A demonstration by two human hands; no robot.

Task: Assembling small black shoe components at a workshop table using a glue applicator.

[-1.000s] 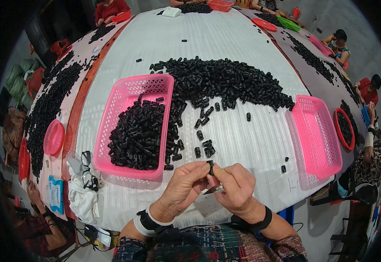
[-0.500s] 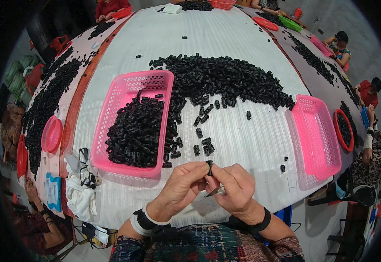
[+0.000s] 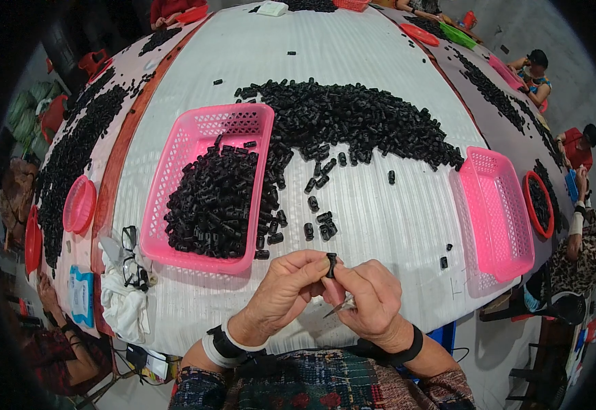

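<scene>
My left hand point(image 3: 285, 292) pinches a small black plastic tube piece point(image 3: 330, 263) between thumb and fingertips, near the table's front edge. My right hand point(image 3: 370, 301) touches the same piece and grips a small metal blade tool point(image 3: 339, 307) with a pinkish handle. Just beyond the hands lie several loose black pieces point(image 3: 320, 226). A pink basket point(image 3: 203, 143) holding many black pieces stands to the left front. A big heap of black pieces point(image 3: 352, 119) spreads across the table's middle.
A second pink basket point(image 3: 501, 208), nothing in it, stands at the right. Eyeglasses point(image 3: 129, 238) and a white cloth point(image 3: 121, 301) lie at the left front. Red round trays point(image 3: 78, 204) and more black heaps line the left table. Other people sit at the far right and lower left.
Both hands stay at the front edge, working the same black piece; the fingers have shifted slightly around it. Nothing else on the table has moved.
</scene>
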